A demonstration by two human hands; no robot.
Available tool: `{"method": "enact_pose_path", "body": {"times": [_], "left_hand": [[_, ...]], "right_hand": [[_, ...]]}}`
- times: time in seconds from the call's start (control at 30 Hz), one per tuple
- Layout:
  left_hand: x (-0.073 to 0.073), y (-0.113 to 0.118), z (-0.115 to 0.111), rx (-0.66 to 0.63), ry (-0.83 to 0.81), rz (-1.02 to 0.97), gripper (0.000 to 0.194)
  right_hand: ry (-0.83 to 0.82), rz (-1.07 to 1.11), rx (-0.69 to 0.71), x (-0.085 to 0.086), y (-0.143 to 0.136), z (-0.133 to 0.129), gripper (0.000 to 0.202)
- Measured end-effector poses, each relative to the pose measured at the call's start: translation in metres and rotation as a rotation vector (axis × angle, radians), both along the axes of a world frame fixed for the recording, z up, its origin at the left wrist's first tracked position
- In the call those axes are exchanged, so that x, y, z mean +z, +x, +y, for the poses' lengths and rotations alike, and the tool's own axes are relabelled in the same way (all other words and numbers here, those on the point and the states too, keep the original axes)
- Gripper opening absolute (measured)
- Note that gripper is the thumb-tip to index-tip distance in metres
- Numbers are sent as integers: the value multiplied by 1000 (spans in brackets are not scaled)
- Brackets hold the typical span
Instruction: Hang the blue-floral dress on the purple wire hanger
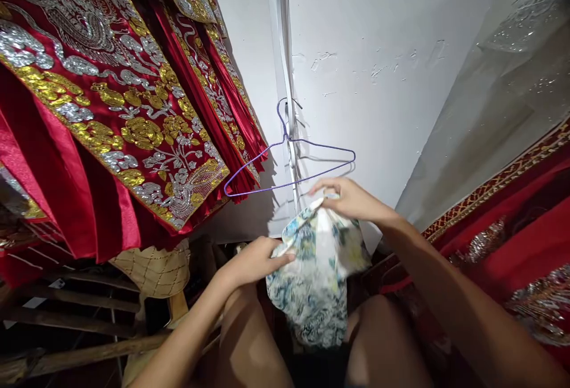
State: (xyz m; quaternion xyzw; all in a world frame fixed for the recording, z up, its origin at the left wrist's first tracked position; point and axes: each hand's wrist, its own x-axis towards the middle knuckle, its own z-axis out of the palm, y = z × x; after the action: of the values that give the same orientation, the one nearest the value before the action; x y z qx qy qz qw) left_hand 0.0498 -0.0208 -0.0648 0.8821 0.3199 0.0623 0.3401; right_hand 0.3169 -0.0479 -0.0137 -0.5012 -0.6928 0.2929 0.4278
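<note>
Between my knees hangs a white garment with a blue, green and yellow floral print, partly bunched and blurred. My left hand pinches its left upper edge, thumb on top. At the upper right edge, my right hand grips the cloth between thumb and fingers. Just above both hands, a purple wire hanger hangs bare by its hook from a white strip on the wall. The kind of garment cannot be made out.
Red costumes with gold and silver sequins hang at the left. More red embroidered cloth lies along the right, below clear plastic sheeting. Wooden slats and a gold quilted object stand at lower left. A white wall is ahead.
</note>
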Motion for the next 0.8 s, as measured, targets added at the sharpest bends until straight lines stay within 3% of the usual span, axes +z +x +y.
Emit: {"method": "enact_pose_path", "body": {"times": [0.1,0.17,0.23,0.37,0.43,0.6,0.7,0.8], "left_hand": [[18,-27,17,146,206,206,41],[27,-43,30,214,283,259,26],[30,-56,43,271,348,146,13],[32,-62,57,413,454,-343,7],[38,-58,58,461,494,-477,12],[68,-36,64,421,593,-493,7],[78,-22,78,339,593,-520,28],[77,-13,90,315,602,-568,39]], "right_hand": [[221,-11,-315,-12,17,43,57],[182,-71,-308,-23,24,62,53],[143,-144,-247,-33,29,68,43],[202,-185,-319,-37,34,47,38],[206,-163,-335,-32,34,33,39],[115,-172,-269,-16,26,14,33],[94,-140,-136,-13,20,8,37],[188,-72,-237,-14,27,3,48]]}}
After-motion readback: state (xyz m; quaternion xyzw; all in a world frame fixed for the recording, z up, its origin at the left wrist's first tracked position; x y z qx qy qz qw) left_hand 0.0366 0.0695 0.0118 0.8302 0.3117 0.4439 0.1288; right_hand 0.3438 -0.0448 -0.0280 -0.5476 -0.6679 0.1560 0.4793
